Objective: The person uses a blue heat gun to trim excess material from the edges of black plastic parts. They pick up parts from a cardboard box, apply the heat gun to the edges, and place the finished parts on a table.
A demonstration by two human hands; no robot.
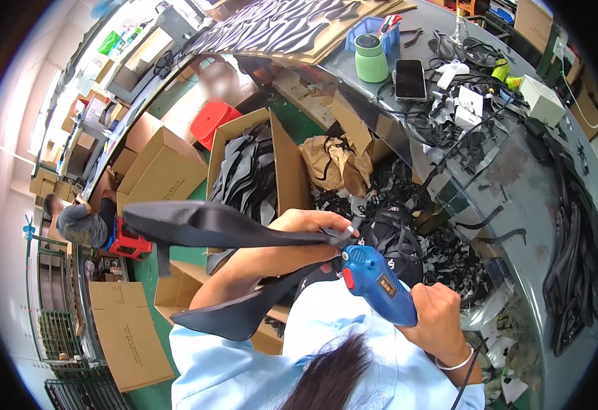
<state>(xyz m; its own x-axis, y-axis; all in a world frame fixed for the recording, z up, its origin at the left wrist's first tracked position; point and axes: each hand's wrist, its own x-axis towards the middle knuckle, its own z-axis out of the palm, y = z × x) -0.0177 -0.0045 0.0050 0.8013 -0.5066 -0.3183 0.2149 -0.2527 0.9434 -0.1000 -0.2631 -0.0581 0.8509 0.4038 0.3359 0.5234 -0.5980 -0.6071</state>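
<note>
— What have the hands got?

— My left hand (306,222) pinches two black pads (203,225) at their narrow ends, held up clear of the boxes. My right hand (439,311) grips the blue glue gun (377,283), nozzle at that joint.

— Why there?

— Probably so the tip meets both ends.

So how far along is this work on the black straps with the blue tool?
Done: hard to tell; one open cardboard box already holds a stack of black cut pieces. In hand: the left hand pinches two long black padded strap pieces where they meet, and the right hand presses the blue corded handheld tool to that joint. Left: a loose heap of black scraps lies beside the bench.
</note>
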